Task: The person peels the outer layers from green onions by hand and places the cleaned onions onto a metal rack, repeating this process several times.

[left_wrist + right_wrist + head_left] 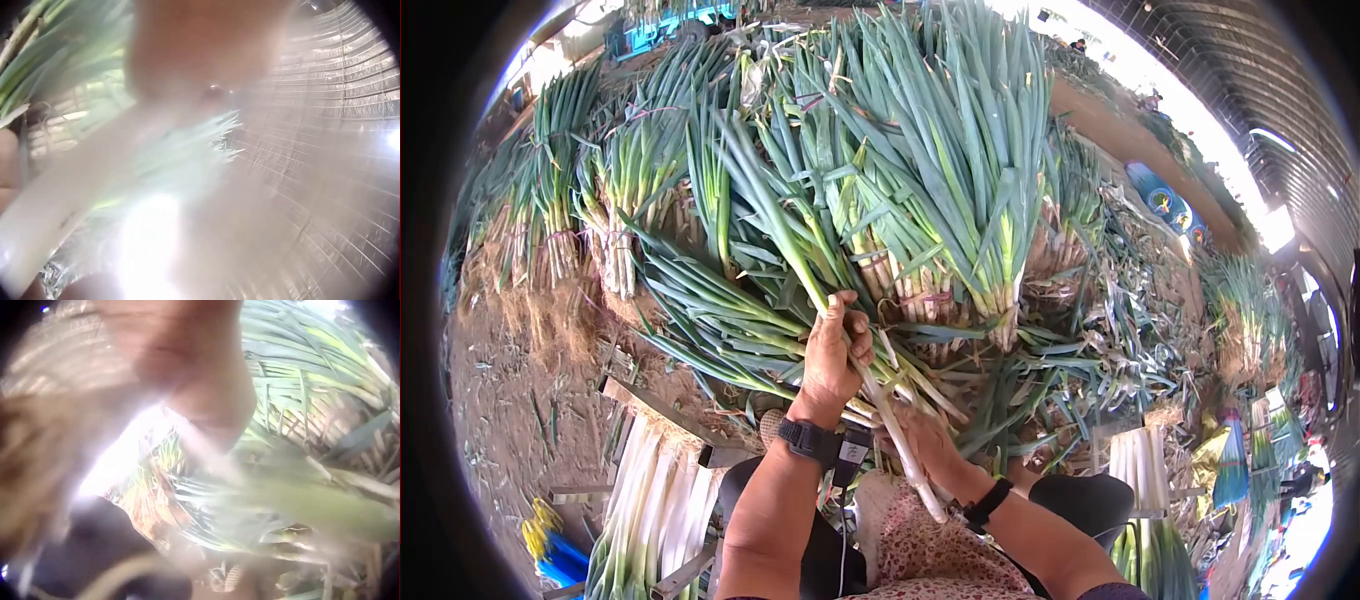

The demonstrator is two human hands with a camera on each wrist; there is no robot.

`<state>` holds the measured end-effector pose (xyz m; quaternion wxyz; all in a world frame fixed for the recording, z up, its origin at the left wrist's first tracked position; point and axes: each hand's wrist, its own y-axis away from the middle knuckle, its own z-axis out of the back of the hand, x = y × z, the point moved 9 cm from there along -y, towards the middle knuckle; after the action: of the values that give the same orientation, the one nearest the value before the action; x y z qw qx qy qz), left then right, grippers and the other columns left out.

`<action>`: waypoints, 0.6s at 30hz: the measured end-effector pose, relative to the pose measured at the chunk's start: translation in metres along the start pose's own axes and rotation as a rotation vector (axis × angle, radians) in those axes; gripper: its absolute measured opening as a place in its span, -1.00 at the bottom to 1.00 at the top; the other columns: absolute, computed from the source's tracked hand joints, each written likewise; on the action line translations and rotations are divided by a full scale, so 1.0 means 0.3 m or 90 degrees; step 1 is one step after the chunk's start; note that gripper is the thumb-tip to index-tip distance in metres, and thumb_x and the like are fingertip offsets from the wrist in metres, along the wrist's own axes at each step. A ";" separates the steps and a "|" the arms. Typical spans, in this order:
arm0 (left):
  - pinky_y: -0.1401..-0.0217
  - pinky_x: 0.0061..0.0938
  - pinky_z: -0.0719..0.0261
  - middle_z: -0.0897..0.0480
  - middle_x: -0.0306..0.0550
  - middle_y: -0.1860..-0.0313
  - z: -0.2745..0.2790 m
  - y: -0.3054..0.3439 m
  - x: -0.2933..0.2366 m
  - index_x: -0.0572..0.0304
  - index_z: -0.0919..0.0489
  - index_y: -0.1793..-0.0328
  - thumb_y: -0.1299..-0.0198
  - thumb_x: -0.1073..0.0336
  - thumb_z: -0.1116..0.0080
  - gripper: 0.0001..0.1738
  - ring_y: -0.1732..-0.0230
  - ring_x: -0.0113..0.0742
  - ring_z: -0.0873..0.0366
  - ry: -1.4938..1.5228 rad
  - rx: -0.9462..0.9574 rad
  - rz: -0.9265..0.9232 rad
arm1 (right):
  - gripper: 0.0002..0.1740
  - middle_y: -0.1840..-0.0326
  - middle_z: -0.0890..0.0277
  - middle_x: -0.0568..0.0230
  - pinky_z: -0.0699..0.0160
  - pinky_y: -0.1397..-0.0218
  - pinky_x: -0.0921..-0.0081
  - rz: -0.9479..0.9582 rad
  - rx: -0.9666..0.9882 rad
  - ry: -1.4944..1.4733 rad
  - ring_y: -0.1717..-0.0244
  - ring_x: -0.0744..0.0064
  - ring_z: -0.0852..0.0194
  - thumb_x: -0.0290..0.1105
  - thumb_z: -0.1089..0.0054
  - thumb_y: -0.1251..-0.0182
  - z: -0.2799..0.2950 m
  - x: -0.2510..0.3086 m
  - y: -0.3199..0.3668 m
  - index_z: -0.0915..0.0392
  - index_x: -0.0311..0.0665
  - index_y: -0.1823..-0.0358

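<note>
In the head view my left hand (pixel 834 352) grips a long green onion (pixel 880 405) around its stalk, the leaves rising to the upper left and the white end hanging down over the lap. My right hand (pixel 925 445) is beside the lower white part; its fingers are partly hidden behind the stalk, and whether they hold anything is unclear. The left wrist view shows the pale stalk (pixel 69 194) crossing diagonally below the blurred left hand (pixel 206 50). In the right wrist view the right hand (pixel 194 375) appears blurred, with brown roots at the left.
Loose green onions (pixel 730 320) lie just beyond the hands. Tied bundles (pixel 940 180) stand behind them. White-stalked onions lie in a metal rack (pixel 655 480) at the left and another stack (pixel 1138 465) is at the right. Leaf scraps (pixel 1130 320) cover the ground.
</note>
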<state>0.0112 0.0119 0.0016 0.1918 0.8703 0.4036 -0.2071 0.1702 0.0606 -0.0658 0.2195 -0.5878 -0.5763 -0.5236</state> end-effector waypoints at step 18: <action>0.70 -0.68 -0.10 -0.37 -0.32 0.52 0.058 -0.051 -0.190 0.04 -0.41 -0.06 -0.41 -0.03 0.12 -0.65 0.69 -0.60 -0.13 -0.075 -0.089 -0.099 | -0.71 0.31 -0.65 0.24 -0.49 0.26 0.36 -0.242 0.223 0.935 0.30 0.28 -0.59 -0.20 -0.05 -0.35 0.425 -0.200 0.393 -0.64 -0.20 0.11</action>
<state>-0.0378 -0.0230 0.0140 0.2587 0.8070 0.4715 -0.2438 0.3362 0.1154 -0.1225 0.5410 0.0622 -0.4482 -0.7089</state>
